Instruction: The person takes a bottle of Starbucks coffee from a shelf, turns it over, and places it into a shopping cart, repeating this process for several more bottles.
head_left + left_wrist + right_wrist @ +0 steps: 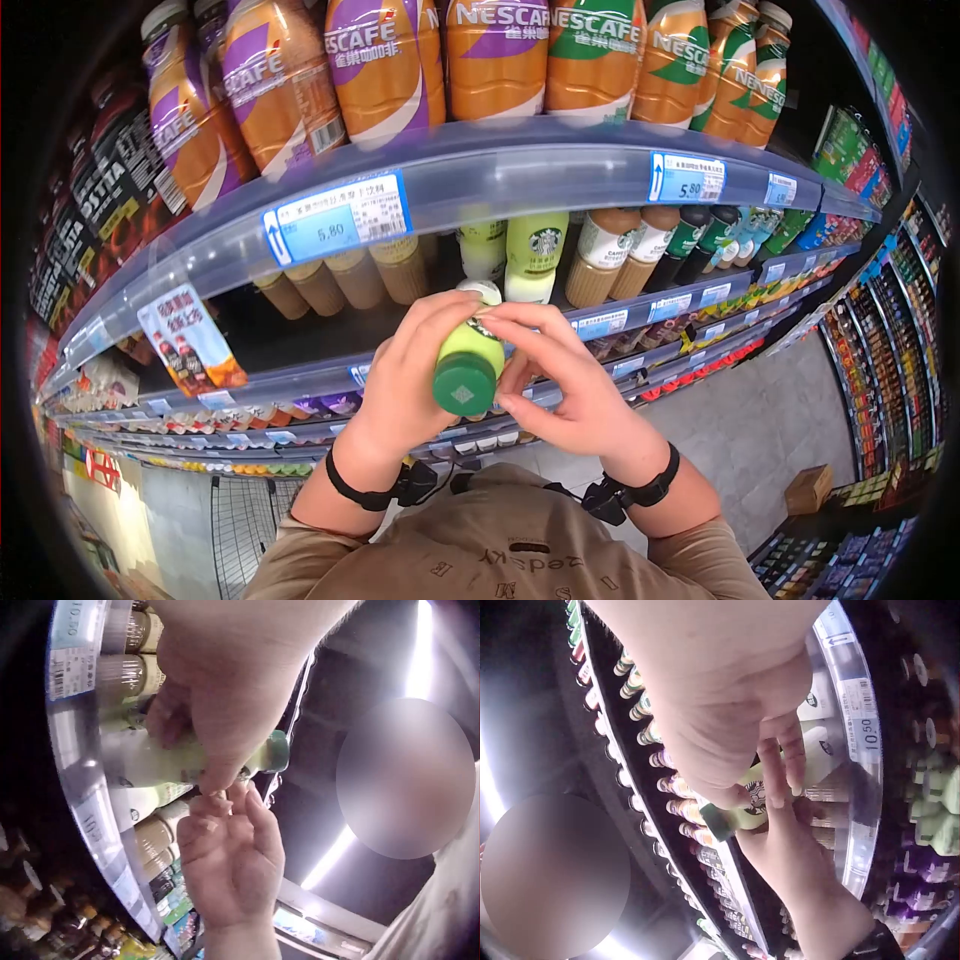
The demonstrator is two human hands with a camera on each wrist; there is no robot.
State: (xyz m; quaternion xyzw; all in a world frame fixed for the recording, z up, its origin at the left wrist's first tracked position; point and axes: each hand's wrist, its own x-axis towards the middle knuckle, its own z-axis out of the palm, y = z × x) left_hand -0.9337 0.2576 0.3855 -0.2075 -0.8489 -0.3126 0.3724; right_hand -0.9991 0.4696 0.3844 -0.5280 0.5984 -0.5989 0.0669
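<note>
A light-green Starbucks bottle point(472, 343) with a dark-green cap point(465, 385) is held in front of the shelf, its cap tilted toward the person. The left hand point(392, 385) grips it round the side, thumb and fingers bent about the body. From the other side the right hand point(575, 385) touches the bottle with its fingertips near the label. The right wrist view shows the round logo on the bottle point(756, 796) between both hands. Similar green bottles point(538, 245) stand on the shelf just behind.
Large Nescafé bottles point(385, 60) fill the upper shelf, above a rail with price tags point(338, 222). Brown and dark bottles point(605, 255) stand right of the green ones. A hanging promotional card point(190, 340) juts from the left. A wire cart point(245, 530) and a cardboard box point(808, 490) are lower down.
</note>
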